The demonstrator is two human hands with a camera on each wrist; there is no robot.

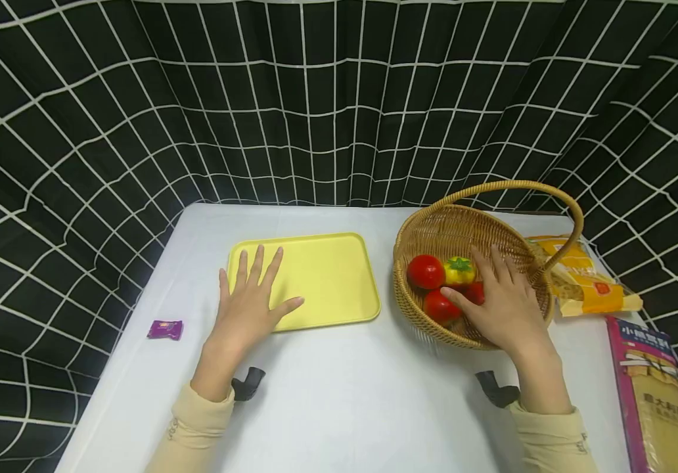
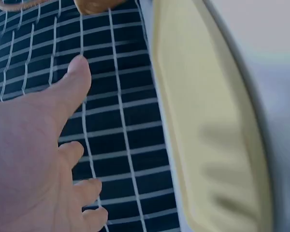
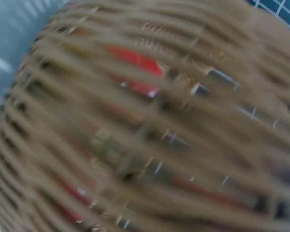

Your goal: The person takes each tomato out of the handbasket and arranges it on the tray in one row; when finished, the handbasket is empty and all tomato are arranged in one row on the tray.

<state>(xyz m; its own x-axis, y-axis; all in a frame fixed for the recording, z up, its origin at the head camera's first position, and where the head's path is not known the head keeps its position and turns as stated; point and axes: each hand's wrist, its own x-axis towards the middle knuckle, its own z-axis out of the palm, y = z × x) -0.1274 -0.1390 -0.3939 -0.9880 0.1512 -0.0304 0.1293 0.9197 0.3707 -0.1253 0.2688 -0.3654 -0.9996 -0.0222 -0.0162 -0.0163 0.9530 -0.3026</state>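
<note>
My left hand (image 1: 246, 309) is spread with straight fingers over the left part of a yellow tray (image 1: 333, 276); in the left wrist view the palm and thumb show beside the tray (image 2: 203, 116), with finger shadows on it. My right hand (image 1: 507, 309), fingers also spread, overlaps the right side of a wicker basket (image 1: 410, 315) with a tall handle. Inside the basket lie several red tomatoes (image 1: 425, 271) and a yellow one with a green top (image 1: 459, 270). The basket's weave (image 3: 135, 125) fills the right wrist view, blurred, hiding the hand there.
A small purple wrapped snack (image 1: 165, 330) lies at the left of the white table (image 1: 339, 407). Right of the basket are an orange-yellow food bag (image 1: 587, 282) and a long magenta-edged pasta pack (image 1: 655, 394). A black gridded curtain (image 1: 339, 112) surrounds the table.
</note>
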